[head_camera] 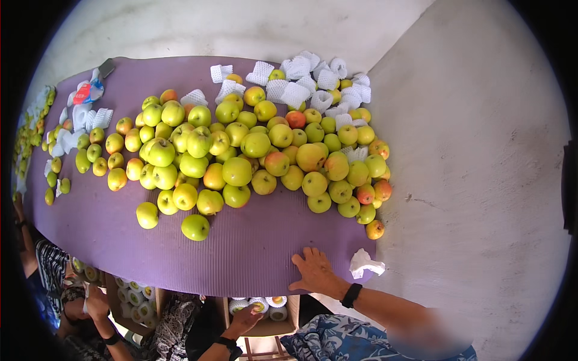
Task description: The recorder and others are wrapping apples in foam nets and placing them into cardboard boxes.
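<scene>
My right hand [315, 274] rests palm down near the front edge of a purple ribbed mat [244, 257], fingers spread and nothing under them that I can see. Lower left, my left hand [246, 321] is at a cardboard box [293, 314] below the table edge. Its fingertips meet an apple in white foam netting [259, 305]; whether they grip it is unclear. Several netted apples fill the visible part of this box. Beyond my hands, a large heap of bare yellow-green apples [237, 171], some blushed red, covers the middle of the mat.
Loose white foam nets [295, 92] lie at the back, more at left beside a red-and-blue plastic bag [88, 92]. White crumpled paper [365, 264] sits by the right wall [469, 180]. Another person's hand [97, 303] is near a second box of netted apples [137, 302].
</scene>
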`<move>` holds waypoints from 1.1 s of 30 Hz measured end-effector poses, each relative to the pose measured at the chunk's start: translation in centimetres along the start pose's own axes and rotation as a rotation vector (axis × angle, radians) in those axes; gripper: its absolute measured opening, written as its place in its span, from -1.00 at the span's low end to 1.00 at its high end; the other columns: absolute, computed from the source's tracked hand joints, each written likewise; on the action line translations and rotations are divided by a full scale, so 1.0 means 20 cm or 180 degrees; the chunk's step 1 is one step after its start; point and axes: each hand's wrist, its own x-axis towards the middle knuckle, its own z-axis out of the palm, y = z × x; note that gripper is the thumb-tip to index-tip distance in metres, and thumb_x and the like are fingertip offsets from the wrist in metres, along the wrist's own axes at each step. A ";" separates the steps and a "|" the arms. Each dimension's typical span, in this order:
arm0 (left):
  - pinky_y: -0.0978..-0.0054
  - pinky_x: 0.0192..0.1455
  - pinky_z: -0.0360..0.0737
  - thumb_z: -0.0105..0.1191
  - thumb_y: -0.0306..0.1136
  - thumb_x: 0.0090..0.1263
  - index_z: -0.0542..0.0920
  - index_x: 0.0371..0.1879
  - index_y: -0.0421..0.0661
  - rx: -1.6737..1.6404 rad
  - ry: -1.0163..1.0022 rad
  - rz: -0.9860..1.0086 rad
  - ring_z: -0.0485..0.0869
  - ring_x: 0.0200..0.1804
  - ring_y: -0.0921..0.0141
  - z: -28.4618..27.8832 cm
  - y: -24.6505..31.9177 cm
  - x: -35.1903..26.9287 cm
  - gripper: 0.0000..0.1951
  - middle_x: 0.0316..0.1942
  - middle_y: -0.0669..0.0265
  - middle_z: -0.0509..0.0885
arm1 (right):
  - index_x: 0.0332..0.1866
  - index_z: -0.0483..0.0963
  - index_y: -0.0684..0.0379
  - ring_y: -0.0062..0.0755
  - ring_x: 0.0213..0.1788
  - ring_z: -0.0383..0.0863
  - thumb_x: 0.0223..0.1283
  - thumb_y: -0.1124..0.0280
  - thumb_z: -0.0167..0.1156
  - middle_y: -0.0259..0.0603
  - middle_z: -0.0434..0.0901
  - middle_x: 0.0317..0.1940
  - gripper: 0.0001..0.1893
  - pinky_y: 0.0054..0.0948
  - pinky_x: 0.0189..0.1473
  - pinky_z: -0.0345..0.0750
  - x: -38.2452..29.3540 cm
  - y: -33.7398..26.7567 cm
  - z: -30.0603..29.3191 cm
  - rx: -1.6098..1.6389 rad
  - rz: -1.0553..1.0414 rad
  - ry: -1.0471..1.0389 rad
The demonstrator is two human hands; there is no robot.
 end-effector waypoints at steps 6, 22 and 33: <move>0.59 -0.39 0.43 0.06 -0.23 0.42 0.58 -0.27 -0.20 -0.0814 0.0422 0.0751 0.48 -0.48 0.57 -0.14 0.39 -0.28 -0.75 -0.57 0.39 0.54 | 0.00 0.35 0.14 0.05 -0.07 0.42 -0.49 -0.01 0.55 0.03 0.33 -0.17 -0.17 -0.10 -0.10 0.43 0.06 0.00 -0.01 -0.0282 -0.0067 -0.0168; 0.39 -0.46 0.53 0.12 -0.20 0.28 0.65 -0.43 -0.23 -0.0144 0.1629 0.0515 0.66 -0.52 0.31 -0.72 0.81 0.07 -0.71 -0.62 0.16 0.62 | 0.11 0.39 0.11 0.13 0.09 0.40 -0.40 0.14 0.54 0.06 0.36 -0.03 -0.20 0.00 0.06 0.41 0.18 0.00 -0.09 -0.0029 0.0428 -0.1045; 0.54 -0.71 0.49 0.17 -0.11 0.22 0.63 -0.62 -0.27 -0.0874 0.1533 -0.0934 0.63 -0.70 0.39 -0.80 0.94 0.22 -0.60 -0.69 0.19 0.63 | -0.13 0.45 0.20 0.02 -0.15 0.60 -0.04 0.30 0.31 0.03 0.54 -0.26 -0.64 -0.09 -0.18 0.52 0.12 0.06 -0.29 0.0728 -0.0003 -0.0883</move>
